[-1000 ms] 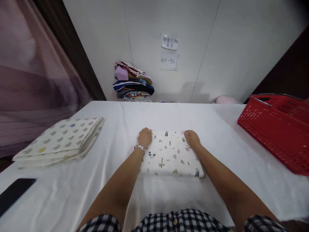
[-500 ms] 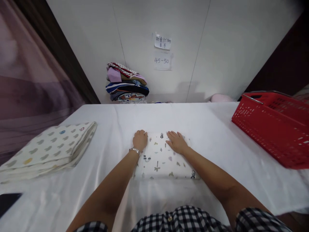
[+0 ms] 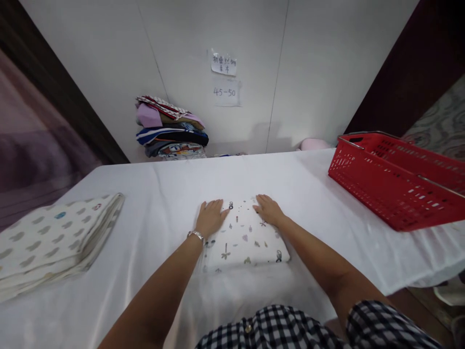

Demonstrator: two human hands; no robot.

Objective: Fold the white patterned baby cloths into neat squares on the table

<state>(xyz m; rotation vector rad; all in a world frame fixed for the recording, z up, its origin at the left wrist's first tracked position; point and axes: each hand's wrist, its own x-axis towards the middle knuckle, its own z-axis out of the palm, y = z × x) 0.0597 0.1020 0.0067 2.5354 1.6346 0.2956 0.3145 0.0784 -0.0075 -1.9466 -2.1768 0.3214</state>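
A small folded white cloth (image 3: 244, 238) with little printed figures lies flat on the white table (image 3: 301, 189) straight in front of me. My left hand (image 3: 211, 217), with a silver bracelet at the wrist, rests flat on the cloth's far left corner, fingers spread. My right hand (image 3: 268, 210) lies flat on its far right corner, fingers also extended. Neither hand grips the fabric; both press down on it.
A larger folded cloth with grey cloud prints (image 3: 51, 240) lies at the table's left. A red plastic basket (image 3: 395, 177) stands at the right edge. A pile of folded coloured fabrics (image 3: 170, 128) sits against the back wall under two paper notes (image 3: 224, 77).
My left hand has opened from a loose fist to lie flat on the cloth. The view has turned to the right, so the basket shows more and the black object at the left is gone.
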